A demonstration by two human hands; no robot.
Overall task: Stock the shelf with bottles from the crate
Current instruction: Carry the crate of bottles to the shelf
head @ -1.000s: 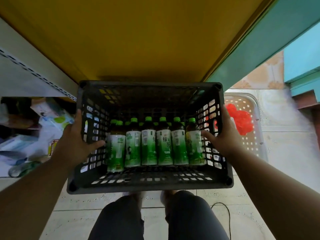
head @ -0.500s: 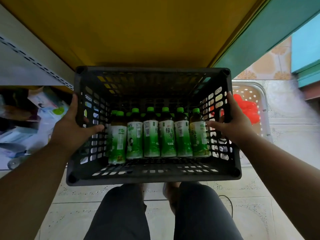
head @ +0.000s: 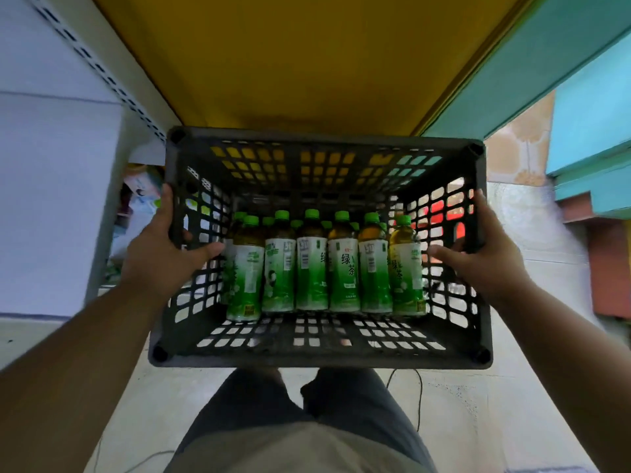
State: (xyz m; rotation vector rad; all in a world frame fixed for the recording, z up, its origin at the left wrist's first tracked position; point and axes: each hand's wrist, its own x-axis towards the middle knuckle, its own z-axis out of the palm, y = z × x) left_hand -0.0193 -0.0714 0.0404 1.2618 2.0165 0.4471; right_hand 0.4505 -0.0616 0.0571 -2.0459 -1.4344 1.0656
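A dark grey slatted crate [head: 321, 355] hangs in the air in front of me, held level. My left hand [head: 160, 250] grips its left wall, thumb inside the crate. My right hand [head: 478, 254] grips the right wall the same way. Several green-tea bottles [head: 310, 268] with green caps and green-white labels stand upright in rows in the crate, against the near half. Above and behind the crate spreads the yellow shelf board [head: 307, 56].
A white perforated shelf upright [head: 102, 73] and white panel stand at left, with packaged goods [head: 140, 192] low behind it. Teal shelving [head: 580, 107] stands at right. A red item shows through the crate's right wall. My legs and a tiled floor are below.
The crate has risen and come nearer the camera, both hands keeping their grip on its side walls. The white basket with red contents is now mostly hidden behind the crate.
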